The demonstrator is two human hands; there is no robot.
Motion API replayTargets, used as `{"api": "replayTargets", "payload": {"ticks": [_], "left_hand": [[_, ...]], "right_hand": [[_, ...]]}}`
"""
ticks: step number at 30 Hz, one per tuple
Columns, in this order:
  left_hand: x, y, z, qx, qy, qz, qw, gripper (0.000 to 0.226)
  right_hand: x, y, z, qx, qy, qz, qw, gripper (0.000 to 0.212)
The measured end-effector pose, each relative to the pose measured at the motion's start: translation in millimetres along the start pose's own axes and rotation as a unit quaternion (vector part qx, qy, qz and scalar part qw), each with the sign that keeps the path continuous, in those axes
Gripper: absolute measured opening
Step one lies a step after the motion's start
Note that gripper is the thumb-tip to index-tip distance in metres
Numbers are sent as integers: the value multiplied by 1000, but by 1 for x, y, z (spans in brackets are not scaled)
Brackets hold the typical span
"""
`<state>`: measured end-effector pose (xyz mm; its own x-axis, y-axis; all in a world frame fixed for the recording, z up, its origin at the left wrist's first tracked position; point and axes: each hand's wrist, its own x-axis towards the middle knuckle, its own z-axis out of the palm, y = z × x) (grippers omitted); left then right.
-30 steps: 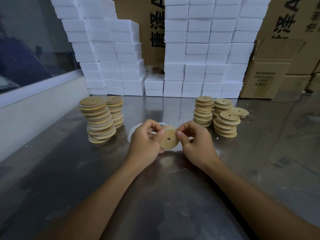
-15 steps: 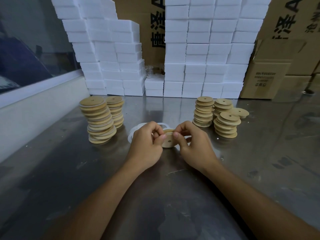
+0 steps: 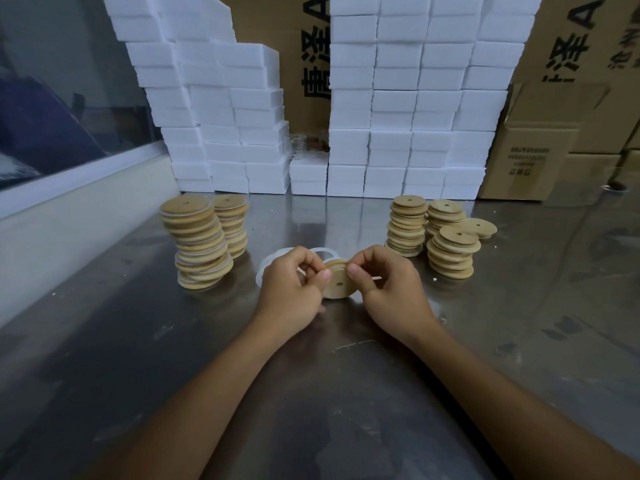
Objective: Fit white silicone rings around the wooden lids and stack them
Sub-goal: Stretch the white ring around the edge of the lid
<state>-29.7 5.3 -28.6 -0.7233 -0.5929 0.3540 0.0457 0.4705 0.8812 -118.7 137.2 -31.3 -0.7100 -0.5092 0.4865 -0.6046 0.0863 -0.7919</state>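
Observation:
A round wooden lid [image 3: 337, 282] with a small centre hole stands on edge between my hands, facing me. My left hand [image 3: 292, 289] pinches its left rim and my right hand [image 3: 389, 284] pinches its right rim, fingers curled. Loose white silicone rings [image 3: 277, 258] lie flat on the table just behind my hands. Two tall leaning stacks of lids with white rings [image 3: 199, 247] stand to the left. Three stacks of bare wooden lids [image 3: 450, 252] stand to the right, with a single lid [image 3: 479, 227] behind them.
The work surface is a metal table [image 3: 346, 393]. White foam blocks [image 3: 408, 105] are piled high along the back. Cardboard boxes [image 3: 533, 161] stand at the back right. A low white ledge [image 3: 69, 209] runs along the left.
The lid was tipped low between my fingers half a second ago; it now stands up again facing me, with both hands shifted slightly around its rim.

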Motion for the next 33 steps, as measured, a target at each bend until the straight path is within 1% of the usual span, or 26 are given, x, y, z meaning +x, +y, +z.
{"api": "replayTargets", "payload": {"ticks": [4, 7, 9, 12, 15, 17, 19, 21, 24, 28, 30, 33], "left_hand": [[0, 1, 2, -100, -3, -88, 991, 20], [3, 1, 0, -131, -9, -133, 982, 18], [4, 0, -1, -110, -10, -119, 987, 18], [5, -2, -3, -20, -14, -41, 999, 21], [4, -3, -7, 46, -51, 11, 998, 22], [4, -4, -10, 52, -88, 5, 995, 19], [4, -2, -11, 37, -117, -19, 992, 15], [5, -1, -12, 0, -120, -47, 992, 16], [7, 2, -13, -55, -91, -78, 991, 18], [13, 6, -24, -138, 0, -95, 986, 15], [17, 11, -35, -200, 54, -95, 974, 12], [23, 20, -53, -278, 128, -83, 948, 14]], "right_hand": [[1, 2, 2, 16, -5, 12, 1000, 10], [2, 4, 3, 30, -11, 39, 999, 14], [1, 4, 3, 30, -8, 53, 998, 15], [2, 5, 2, 17, 5, 56, 998, 10], [3, 5, 0, 23, 28, 53, 998, 9], [3, 5, -1, 33, 32, 55, 997, 9], [3, 4, -1, 38, 31, 53, 997, 8], [3, 4, 0, 36, 35, 50, 997, 6], [4, 5, 0, 32, 54, 60, 996, 7], [5, 6, -2, 54, 66, 98, 991, 9], [4, 5, -2, 53, 62, 105, 991, 9], [3, 2, -1, 51, 51, 105, 992, 9]]}}
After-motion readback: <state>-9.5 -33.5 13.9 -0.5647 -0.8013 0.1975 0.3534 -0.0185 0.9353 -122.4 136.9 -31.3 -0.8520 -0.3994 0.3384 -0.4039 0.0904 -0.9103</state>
